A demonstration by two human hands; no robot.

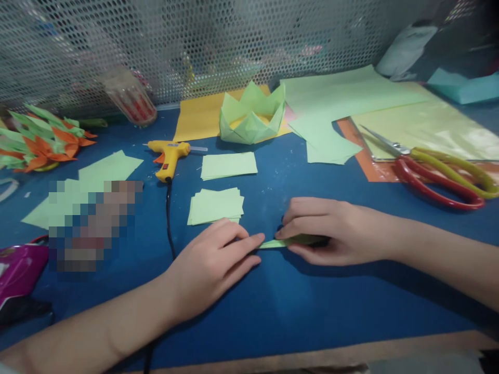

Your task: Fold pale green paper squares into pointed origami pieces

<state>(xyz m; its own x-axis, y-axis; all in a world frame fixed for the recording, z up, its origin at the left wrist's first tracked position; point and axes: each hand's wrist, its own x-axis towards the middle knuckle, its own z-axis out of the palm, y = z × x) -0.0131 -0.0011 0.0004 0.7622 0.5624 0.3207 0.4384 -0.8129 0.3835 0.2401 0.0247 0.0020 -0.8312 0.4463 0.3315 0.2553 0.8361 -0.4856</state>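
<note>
A narrow folded strip of light green paper (pixel 275 243) lies low on the blue table between my two hands. My left hand (pixel 218 259) pinches the strip's left end with its fingertips. From the other side, my right hand (pixel 331 231) has thumb and fingers closed round the right part, which it mostly hides. Just beyond my left hand sits a stack of small green paper pieces (pixel 216 205). A second, neater stack of green paper rectangles (pixel 229 166) lies behind it.
A yellow glue gun (pixel 171 156) with a black cord lies left of the stacks. A green folded-paper crown shape (pixel 253 117) stands at the back. Red-and-yellow-handled scissors (pixel 436 171) lie right, near green sheets (pixel 343 98). An orange-and-green paper piece (pixel 42 140) is far left; perforated metal (pixel 234 47) backs the table.
</note>
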